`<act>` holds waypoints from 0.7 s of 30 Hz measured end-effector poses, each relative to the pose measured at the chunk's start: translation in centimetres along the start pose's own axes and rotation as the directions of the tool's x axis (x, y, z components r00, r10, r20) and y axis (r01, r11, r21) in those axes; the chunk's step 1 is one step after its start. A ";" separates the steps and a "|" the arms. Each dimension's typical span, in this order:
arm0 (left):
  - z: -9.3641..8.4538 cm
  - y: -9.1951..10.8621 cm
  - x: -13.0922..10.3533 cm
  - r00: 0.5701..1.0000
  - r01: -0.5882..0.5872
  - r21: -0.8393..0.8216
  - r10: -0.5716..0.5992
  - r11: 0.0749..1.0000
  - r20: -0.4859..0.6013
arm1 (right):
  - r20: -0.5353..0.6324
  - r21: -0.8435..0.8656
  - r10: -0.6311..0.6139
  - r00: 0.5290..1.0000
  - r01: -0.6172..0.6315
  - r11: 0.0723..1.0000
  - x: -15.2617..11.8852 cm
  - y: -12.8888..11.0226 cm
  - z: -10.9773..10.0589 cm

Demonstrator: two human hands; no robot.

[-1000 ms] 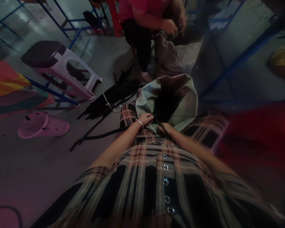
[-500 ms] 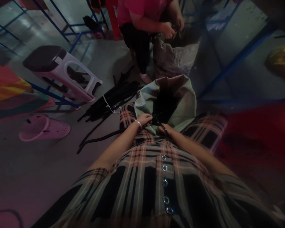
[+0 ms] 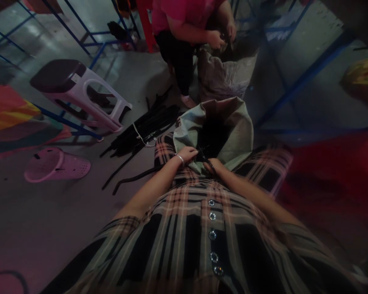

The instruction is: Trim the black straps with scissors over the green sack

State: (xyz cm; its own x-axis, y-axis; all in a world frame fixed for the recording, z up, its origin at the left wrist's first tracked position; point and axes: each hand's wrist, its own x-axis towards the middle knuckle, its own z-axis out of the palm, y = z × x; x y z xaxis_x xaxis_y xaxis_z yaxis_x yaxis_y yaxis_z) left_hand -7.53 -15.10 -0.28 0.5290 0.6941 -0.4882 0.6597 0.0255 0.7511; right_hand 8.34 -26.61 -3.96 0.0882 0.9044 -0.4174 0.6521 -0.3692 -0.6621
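Between my knees stands a pale green woven sack (image 3: 241, 141), its mouth wide and its inside dark. My left hand (image 3: 188, 154), with a bangle at the wrist, is closed at the sack's near rim. A long black rubber-like strip (image 3: 135, 178) runs from the floor side under my left forearm toward that hand; its held end is hard to see. Beside it, my right hand (image 3: 214, 166) is closed around dark-handled scissors (image 3: 205, 157), their blades pointing toward the left fingertips over the sack opening.
A tied bundle of black strips (image 3: 147, 128) lies on the floor left of the sack. Nearby are a pink basket (image 3: 76, 168) and a plastic stool (image 3: 79, 87). Across from me, a person in a pink top (image 3: 187, 24) works over another sack (image 3: 227, 77). Blue metal frames (image 3: 303, 81) stand around.
The loose tail of the black strip has shifted right, toward my left hand, so less of it shows. The scissor blades look further apart. Both hands stay at nearly the same place.
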 end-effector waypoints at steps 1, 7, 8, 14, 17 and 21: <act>-0.3 -0.1 0.1 1.000 -0.015 0.067 0.016 0.998 -0.021 | -0.015 0.006 0.014 1.000 -0.014 1.000 0.0 0.1 0.0; -1.1 -0.5 0.2 0.994 -0.027 0.253 0.053 0.967 -0.094 | -0.070 -0.036 0.068 0.995 -0.071 0.997 0.2 0.2 0.0; -1.1 -0.7 0.2 0.994 -0.017 0.248 0.043 0.969 -0.100 | -0.069 -0.045 0.078 0.995 -0.081 0.996 0.2 0.2 0.0; -0.5 -1.3 0.7 0.997 0.030 0.171 -0.017 0.985 -0.079 | -0.066 -0.091 0.098 0.993 -0.103 0.990 0.7 0.8 0.6; -0.5 -1.5 0.9 0.997 0.044 0.190 -0.032 0.981 -0.066 | -0.067 -0.101 0.106 0.992 -0.113 0.988 0.7 0.9 0.9; -0.4 -1.9 1.1 0.999 0.049 0.155 -0.045 0.987 -0.028 | -0.073 -0.094 0.112 0.991 -0.119 0.988 0.5 0.7 1.0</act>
State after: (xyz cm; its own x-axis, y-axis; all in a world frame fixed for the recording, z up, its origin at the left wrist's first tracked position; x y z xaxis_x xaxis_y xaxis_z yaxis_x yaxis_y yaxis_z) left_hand -8.37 -14.09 -2.06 0.4834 0.7122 -0.5090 0.7597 -0.0524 0.6481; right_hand 8.13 -26.60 -5.30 0.2153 0.8704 -0.4428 0.7047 -0.4524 -0.5466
